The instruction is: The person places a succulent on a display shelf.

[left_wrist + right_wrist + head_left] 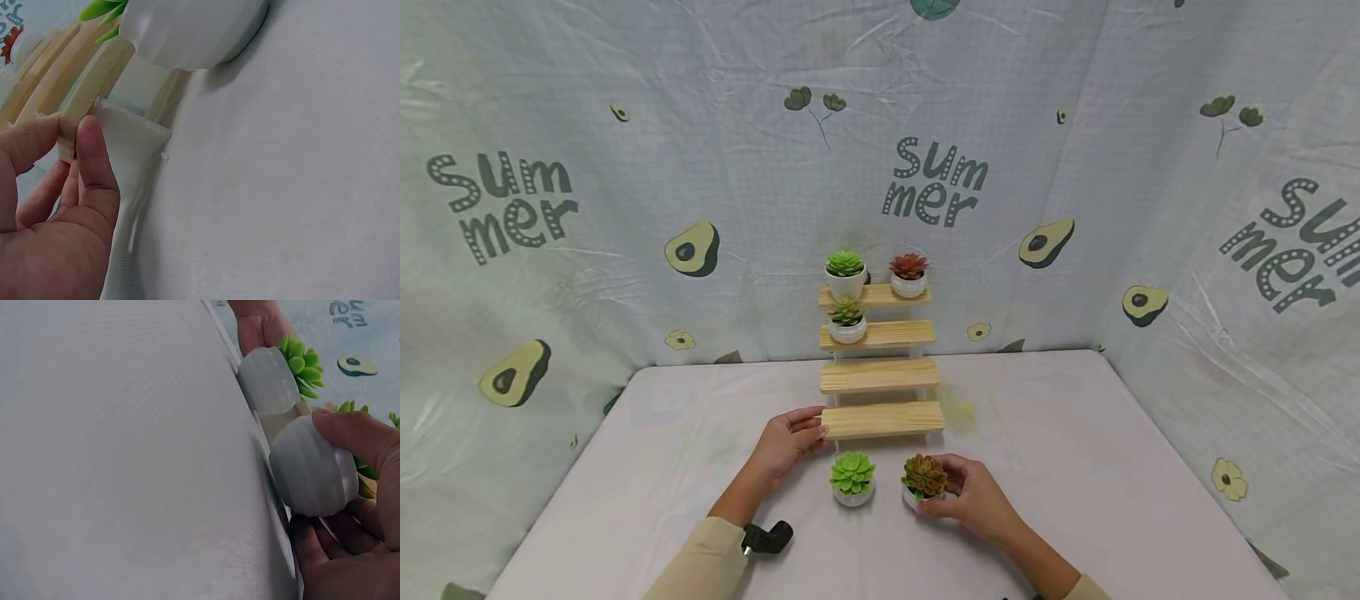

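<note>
My left hand [787,443] pinches the left end of the lowest wooden shelf [883,420] of a tiered stand, thumb on top and fingers beneath, as the left wrist view shows. My right hand [973,500] grips the white pot [312,467] of a reddish-green succulent [924,476] in front of the stand, thumb on one side and fingers on the other. Between the two hands a bright green succulent [852,473] in a white ribbed pot [187,31] stands on the table.
On the top shelf [877,294] stand a green succulent [846,275] at left and a red succulent [909,275] at right. Another green succulent [847,320] sits at the left of the second shelf [895,334]. A printed cloth [865,192] hangs behind the white table [1037,433].
</note>
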A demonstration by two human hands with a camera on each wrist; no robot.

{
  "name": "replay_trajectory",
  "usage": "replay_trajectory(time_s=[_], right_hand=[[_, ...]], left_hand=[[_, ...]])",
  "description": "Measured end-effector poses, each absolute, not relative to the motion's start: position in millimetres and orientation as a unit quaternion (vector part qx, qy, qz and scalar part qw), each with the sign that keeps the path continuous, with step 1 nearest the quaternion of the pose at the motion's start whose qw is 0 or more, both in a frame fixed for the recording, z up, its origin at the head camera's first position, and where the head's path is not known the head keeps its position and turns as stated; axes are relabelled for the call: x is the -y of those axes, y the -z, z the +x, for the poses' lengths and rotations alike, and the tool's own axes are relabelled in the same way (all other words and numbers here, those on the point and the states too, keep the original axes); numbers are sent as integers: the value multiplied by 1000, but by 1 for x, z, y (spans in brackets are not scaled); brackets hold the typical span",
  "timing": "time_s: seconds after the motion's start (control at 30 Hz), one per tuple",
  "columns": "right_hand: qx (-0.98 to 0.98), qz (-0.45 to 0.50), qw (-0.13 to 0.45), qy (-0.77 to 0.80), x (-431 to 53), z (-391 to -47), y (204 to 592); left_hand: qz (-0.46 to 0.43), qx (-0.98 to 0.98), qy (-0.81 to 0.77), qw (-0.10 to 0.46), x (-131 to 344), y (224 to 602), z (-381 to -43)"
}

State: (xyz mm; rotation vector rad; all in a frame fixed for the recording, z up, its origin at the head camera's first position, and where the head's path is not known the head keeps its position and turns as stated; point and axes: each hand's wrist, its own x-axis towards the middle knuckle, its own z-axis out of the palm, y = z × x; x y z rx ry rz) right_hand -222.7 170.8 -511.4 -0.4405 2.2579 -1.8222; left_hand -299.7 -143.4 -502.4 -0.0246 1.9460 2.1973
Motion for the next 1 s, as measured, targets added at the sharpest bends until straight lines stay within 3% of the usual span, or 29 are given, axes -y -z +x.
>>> replay_trajectory(time_s=[0.73, 1.0], right_hand=[[-778, -119, 8, 617, -166, -268, 462], [-778, -107, 5, 619, -165, -287, 443]], left_hand=[[-6, -663, -741, 111, 144, 502, -300], [-4, -660, -743, 111, 144, 501, -299]])
